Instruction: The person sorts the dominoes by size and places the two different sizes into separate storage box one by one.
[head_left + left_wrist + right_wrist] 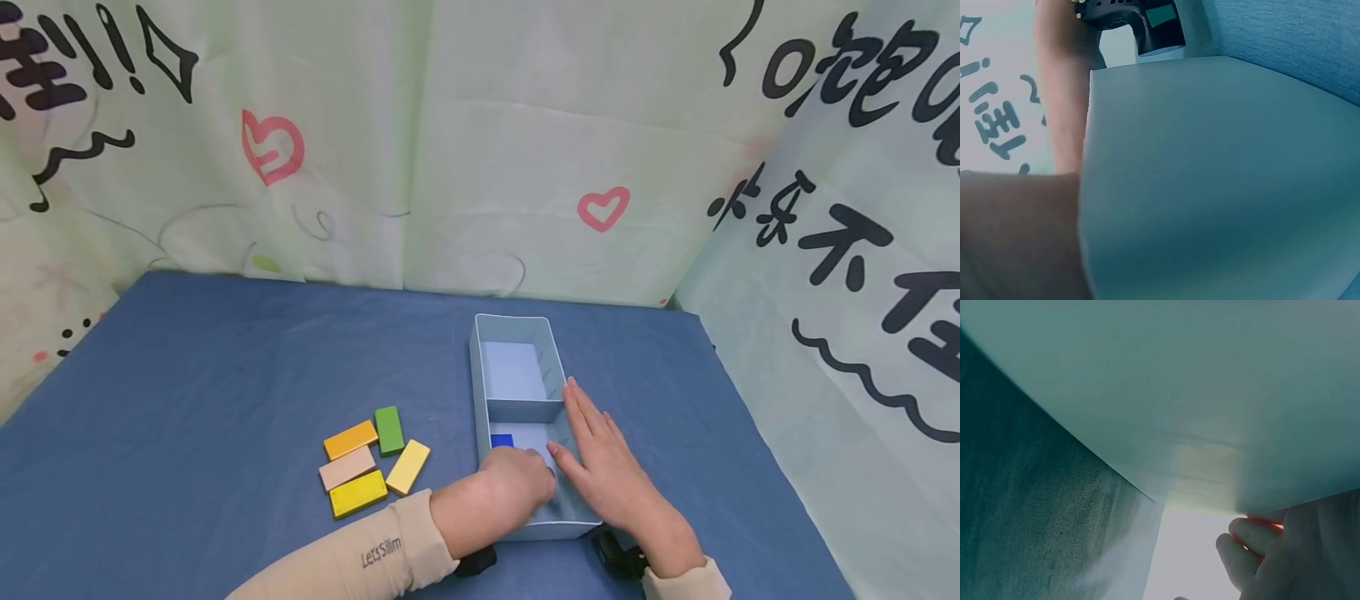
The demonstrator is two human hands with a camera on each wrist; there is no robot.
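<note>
Left hand [520, 482] lowered into the near compartment of a light-blue two-compartment box [551, 531], right hand [611, 471] along its right wall.
The left hand looks curled, but its fingertips are hidden, so whether its fingers clamp anything cannot be told; a blue block [502, 440] shows in the same compartment, just beyond them. The right fingers are straight and lie close together against the box's outside, the thumb apart from them at the rim. Well to the left of the left fingers, an orange block [351, 439], green block [389, 431], pink block [347, 468], yellow block [358, 494] and pale-yellow block [408, 467] lie clustered on the blue-covered counter [187, 400].
</note>
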